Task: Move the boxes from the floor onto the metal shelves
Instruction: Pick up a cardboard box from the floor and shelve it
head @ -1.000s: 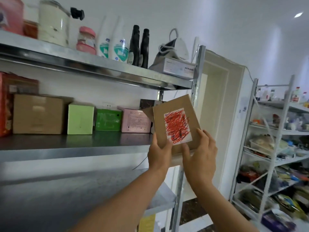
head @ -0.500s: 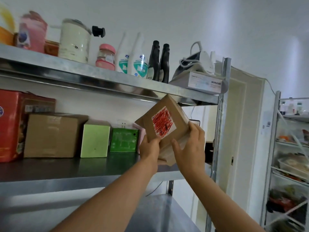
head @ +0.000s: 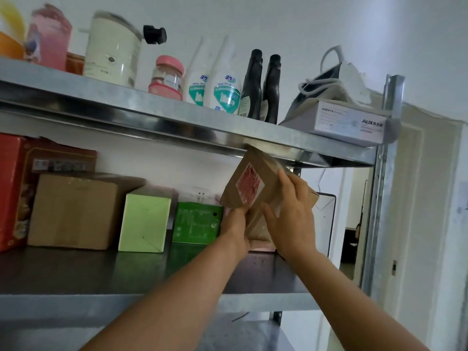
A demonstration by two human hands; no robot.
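Note:
A brown cardboard box [head: 249, 184] with a red-scribbled white label is tilted on one corner, over the right part of the middle metal shelf [head: 126, 272]. Its top corner almost meets the underside of the upper shelf [head: 177, 122]. My left hand [head: 234, 228] holds its lower left edge. My right hand [head: 291, 216] grips its right side, fingers spread over the face. Whether the box touches the shelf is hidden behind my hands.
Along the middle shelf stand a red box [head: 12, 191], a large brown carton [head: 73, 211], a light green box [head: 145, 219] and a dark green box [head: 197, 222]. Bottles, jars and an iron on a white AUX box [head: 354, 122] fill the upper shelf. A doorway lies right.
The box has moved forward and up into the gap between the two shelves, tilting further onto its corner. Both hands went with it; the view shifted closer to the shelf.

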